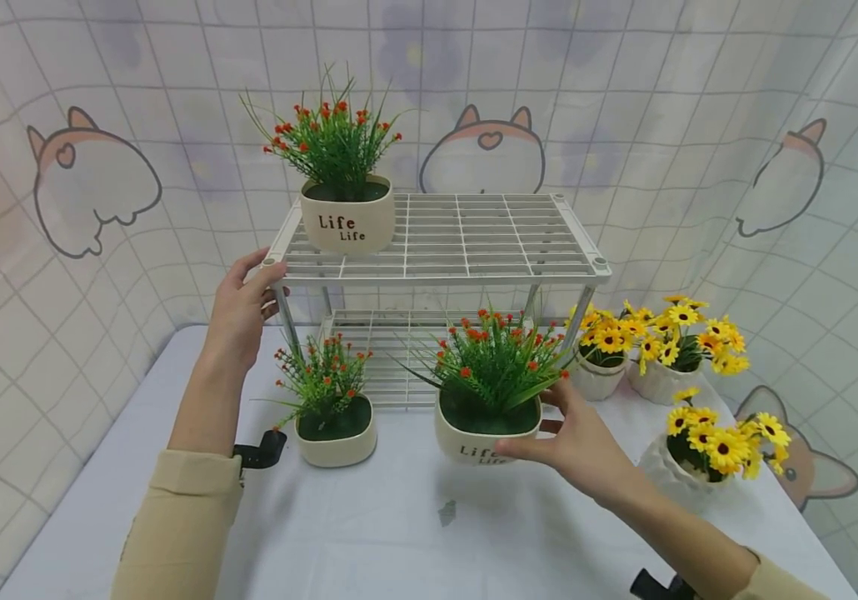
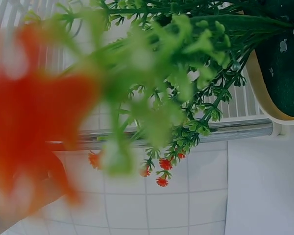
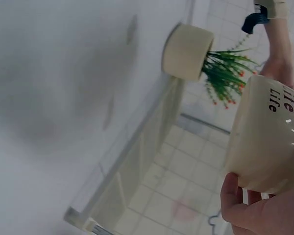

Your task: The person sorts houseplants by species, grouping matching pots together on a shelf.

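Observation:
My left hand (image 1: 237, 308) grips the front left corner of a white two-tier wire rack (image 1: 474, 242). With my right hand (image 1: 579, 442) I hold a cream flowerpot (image 1: 485, 433) lettered "Life", planted with red flowers and grass, in front of the lower tier. The thumb lies across the pot's front and the fingers reach behind its right side. The right wrist view shows the pot's wall (image 3: 264, 142) raised above the white tabletop. In the left wrist view, blurred red flowers and leaves cover much of my left hand (image 2: 34, 200).
A second "Life" pot (image 1: 350, 225) stands on the rack's top left. Another red-flowered pot (image 1: 337, 442) sits at the rack's lower left front. Three white pots of yellow flowers, one nearer me (image 1: 687, 475), stand on the right of the table (image 1: 369, 533). A patterned curtain (image 1: 624, 100) hangs behind.

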